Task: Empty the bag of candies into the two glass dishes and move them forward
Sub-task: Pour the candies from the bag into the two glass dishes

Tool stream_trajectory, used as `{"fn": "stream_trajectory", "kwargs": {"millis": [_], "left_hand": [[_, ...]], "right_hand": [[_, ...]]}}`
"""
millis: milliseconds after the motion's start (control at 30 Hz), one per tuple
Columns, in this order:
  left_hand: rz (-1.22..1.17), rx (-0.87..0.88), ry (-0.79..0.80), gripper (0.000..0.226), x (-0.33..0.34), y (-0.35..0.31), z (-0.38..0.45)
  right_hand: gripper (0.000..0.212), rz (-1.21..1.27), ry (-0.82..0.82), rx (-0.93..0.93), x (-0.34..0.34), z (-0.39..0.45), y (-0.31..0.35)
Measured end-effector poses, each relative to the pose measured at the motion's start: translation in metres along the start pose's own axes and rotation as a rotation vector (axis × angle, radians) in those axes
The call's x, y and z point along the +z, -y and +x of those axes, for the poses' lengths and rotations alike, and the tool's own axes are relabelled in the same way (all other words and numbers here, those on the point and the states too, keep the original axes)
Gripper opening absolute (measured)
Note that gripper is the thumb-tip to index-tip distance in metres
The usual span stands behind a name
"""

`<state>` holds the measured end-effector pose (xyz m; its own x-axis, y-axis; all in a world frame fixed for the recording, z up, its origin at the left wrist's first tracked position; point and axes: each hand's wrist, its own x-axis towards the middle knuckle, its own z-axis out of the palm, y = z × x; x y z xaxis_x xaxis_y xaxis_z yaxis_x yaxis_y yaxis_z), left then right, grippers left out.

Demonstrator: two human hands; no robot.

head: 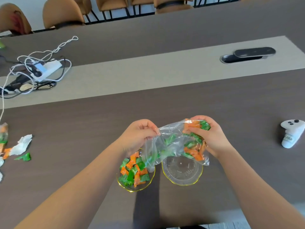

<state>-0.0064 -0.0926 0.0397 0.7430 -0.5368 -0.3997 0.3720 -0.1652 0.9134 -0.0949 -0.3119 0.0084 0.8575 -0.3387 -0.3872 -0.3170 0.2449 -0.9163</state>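
A clear plastic bag [173, 144] of green and orange wrapped candies hangs above two yellow-rimmed glass dishes. My left hand [140, 134] pinches the bag's left edge. Clutching the bag's right end, my right hand [209, 134] squeezes a bunch of candies through the plastic. The left dish [120, 183] holds a heap of candies [133, 171]. The right dish [182, 174] has nothing in it; the bag's lower edge droops over its far rim.
A white controller [291, 133] lies to the right. Torn wrappers and loose candies [19, 148] sit at the left edge. A power strip with tangled cables [41, 70] lies far left. A cable hatch [247, 55] is set in the table's pale middle strip; chairs stand beyond.
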Motion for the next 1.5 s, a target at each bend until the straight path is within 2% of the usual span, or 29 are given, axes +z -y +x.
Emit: {"fn": "stream_trajectory", "kwargs": {"millis": [267, 533, 633, 733, 833, 900, 967, 1033, 1100, 1167, 1200, 1300, 1400, 1500], "left_hand": [[-0.011, -0.008, 0.072, 0.025, 0.044, 0.000, 0.025], [0.029, -0.170, 0.070, 0.022, 0.050, 0.047, 0.031], [0.180, -0.190, 0.042, 0.022, 0.044, 0.060, 0.029], [0.461, -0.194, -0.007, 0.024, 0.039, 0.068, 0.030], [0.668, -0.189, 0.037, 0.035, 0.039, 0.066, 0.028], [0.567, -0.183, 0.060, 0.052, 0.038, 0.052, 0.027], [0.273, -0.163, 0.094, 0.058, 0.041, 0.030, 0.028], [0.114, -0.152, 0.173, 0.038, 0.049, 0.013, 0.031], [0.144, -0.159, 0.255, 0.030, 0.061, 0.004, 0.032], [0.169, -0.141, 0.230, 0.035, 0.070, 0.006, 0.035], [0.103, -0.149, 0.200, 0.034, 0.073, 0.008, 0.036], [-0.055, -0.186, 0.082, 0.019, 0.075, 0.015, 0.039], [-0.082, -0.178, 0.055, 0.006, 0.078, 0.018, 0.039], [-0.091, -0.138, 0.017, 0.010, 0.081, 0.012, 0.038]], "right_hand": [[0.033, -0.013, -0.087, -0.036, -0.050, 0.002, 0.011], [0.033, -0.412, -0.052, -0.166, -0.064, 0.000, 0.019], [0.032, -0.587, 0.031, -0.274, -0.056, 0.001, 0.018], [0.036, -0.775, 0.184, -0.355, -0.048, 0.004, 0.021], [0.046, -0.848, 0.321, -0.381, -0.039, 0.006, 0.022], [0.052, -0.859, 0.393, -0.395, -0.031, 0.005, 0.022], [0.059, -0.858, 0.454, -0.417, -0.023, 0.004, 0.022], [0.060, -0.857, 0.499, -0.448, -0.017, 0.005, 0.020], [0.062, -0.878, 0.513, -0.453, -0.014, 0.007, 0.019], [0.073, -0.892, 0.507, -0.444, -0.015, 0.007, 0.019], [0.078, -0.882, 0.498, -0.439, -0.016, 0.007, 0.019], [0.093, -0.853, 0.459, -0.405, -0.021, 0.006, 0.022], [0.091, -0.931, 0.433, -0.346, -0.027, 0.008, 0.019], [0.087, -0.976, 0.418, -0.297, -0.031, 0.006, 0.018]]}}
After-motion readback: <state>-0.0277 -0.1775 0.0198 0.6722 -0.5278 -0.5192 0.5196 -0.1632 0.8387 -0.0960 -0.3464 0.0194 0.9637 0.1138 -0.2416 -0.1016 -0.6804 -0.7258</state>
